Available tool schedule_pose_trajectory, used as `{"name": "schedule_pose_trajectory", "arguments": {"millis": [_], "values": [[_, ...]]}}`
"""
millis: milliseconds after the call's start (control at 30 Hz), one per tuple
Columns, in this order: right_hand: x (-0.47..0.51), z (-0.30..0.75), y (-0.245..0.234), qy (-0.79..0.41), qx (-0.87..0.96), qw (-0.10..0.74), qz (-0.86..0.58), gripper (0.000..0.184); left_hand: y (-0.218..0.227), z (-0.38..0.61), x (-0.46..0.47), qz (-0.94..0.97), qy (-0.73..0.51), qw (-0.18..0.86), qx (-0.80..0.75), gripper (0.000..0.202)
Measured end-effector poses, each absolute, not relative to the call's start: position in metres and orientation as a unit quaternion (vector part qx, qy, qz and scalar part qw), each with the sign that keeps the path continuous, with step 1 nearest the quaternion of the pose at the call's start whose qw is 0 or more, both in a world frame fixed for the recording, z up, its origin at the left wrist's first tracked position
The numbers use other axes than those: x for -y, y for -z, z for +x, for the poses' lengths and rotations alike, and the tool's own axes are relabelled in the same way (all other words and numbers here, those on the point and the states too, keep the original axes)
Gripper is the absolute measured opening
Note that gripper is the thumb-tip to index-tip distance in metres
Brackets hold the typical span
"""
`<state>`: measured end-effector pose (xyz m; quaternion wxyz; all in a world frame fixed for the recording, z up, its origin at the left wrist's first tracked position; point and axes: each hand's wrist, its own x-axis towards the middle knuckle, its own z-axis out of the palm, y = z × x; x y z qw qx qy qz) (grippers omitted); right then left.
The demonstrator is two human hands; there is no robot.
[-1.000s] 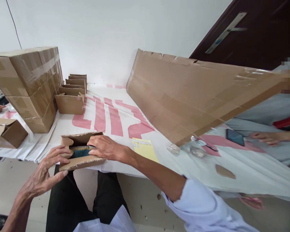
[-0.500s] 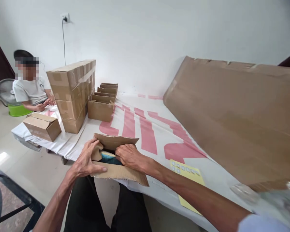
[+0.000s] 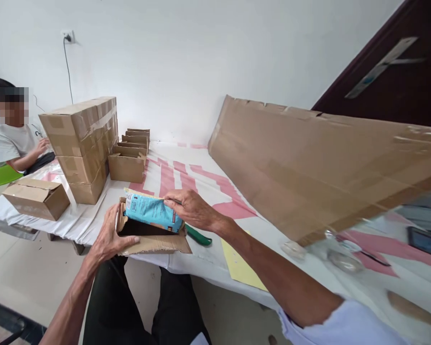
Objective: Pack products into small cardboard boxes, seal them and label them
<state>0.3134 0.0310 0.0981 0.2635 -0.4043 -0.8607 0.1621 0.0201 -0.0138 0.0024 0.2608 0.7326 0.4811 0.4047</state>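
A small open cardboard box lies at the near edge of the white, pink-printed table cover. My left hand grips the box's left end, fingers curled round its flap. My right hand is closed on a light blue packet, held tilted just above the box's dark opening. A green-handled tool lies on the cover right behind the box, under my right wrist.
A stack of taped cartons and a row of small open boxes stand at the back left. A closed carton sits at the left edge. A large flat cardboard sheet leans at the right. A yellow sheet lies near. Another person sits far left.
My right hand has lifted the blue packet up out of the box; before, both hands were pressed into the box. The green-handled tool has come into view behind it.
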Motion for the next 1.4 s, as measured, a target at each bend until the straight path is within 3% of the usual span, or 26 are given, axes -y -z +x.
{"name": "schedule_pose_trajectory", "arguments": {"millis": [267,600,800,967,1067,1233,1400], "values": [[-0.036,0.320,-0.089,-0.218,0.829,0.290,-0.426,0.026,0.010,0.009,-0.003,0.751,-0.365,0.291,-0.467,0.129],[-0.086,0.328,-0.090,-0.156,0.789,0.351,-0.479,0.025,0.008,0.025,-0.092,0.757,-0.358,0.261,-0.480,0.128],[-0.096,0.352,-0.100,-0.202,0.738,0.458,-0.453,0.032,-0.004,0.039,-0.128,0.744,-0.377,0.227,-0.503,0.110],[-0.079,0.367,-0.104,-0.285,0.742,0.440,-0.418,0.042,-0.030,0.040,-0.115,0.713,-0.445,0.181,-0.510,0.078],[-0.069,0.365,-0.099,-0.318,0.754,0.406,-0.407,0.040,-0.050,0.044,-0.083,0.698,-0.487,0.257,-0.457,0.068],[-0.056,0.353,-0.086,-0.404,0.743,0.379,-0.375,0.044,-0.066,0.063,-0.029,0.683,-0.427,0.465,-0.368,0.060],[-0.038,0.346,-0.070,-0.504,0.631,0.488,-0.331,0.060,-0.058,0.073,-0.015,0.556,-0.561,0.486,-0.374,0.053]]}}
